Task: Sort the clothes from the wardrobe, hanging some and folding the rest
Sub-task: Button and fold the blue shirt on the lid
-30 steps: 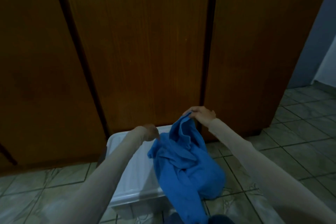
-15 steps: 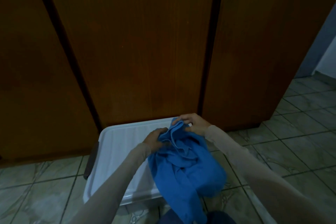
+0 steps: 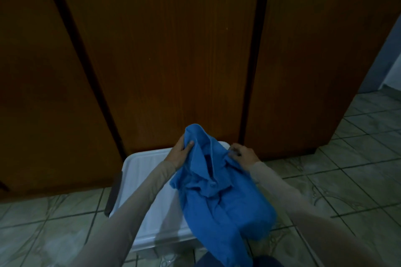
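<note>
A blue polo shirt (image 3: 225,199) with a collar and a button hangs between my hands above a white plastic box lid (image 3: 156,219). My left hand (image 3: 180,154) grips the shirt's left shoulder near the collar, thumb on top of the fabric. My right hand (image 3: 244,156) pinches the right shoulder. The shirt's lower part droops over the lid's right edge toward the floor.
Closed brown wooden wardrobe doors (image 3: 165,56) stand right behind the box. A dark handle (image 3: 114,193) sits on the box's left side. Greenish tiled floor (image 3: 347,180) spreads left and right, with an opening to another room at the far right.
My hands have moved apart, spreading the shirt's shoulders so the collar opens. My left hand went from a bunched grip to holding the left shoulder higher up.
</note>
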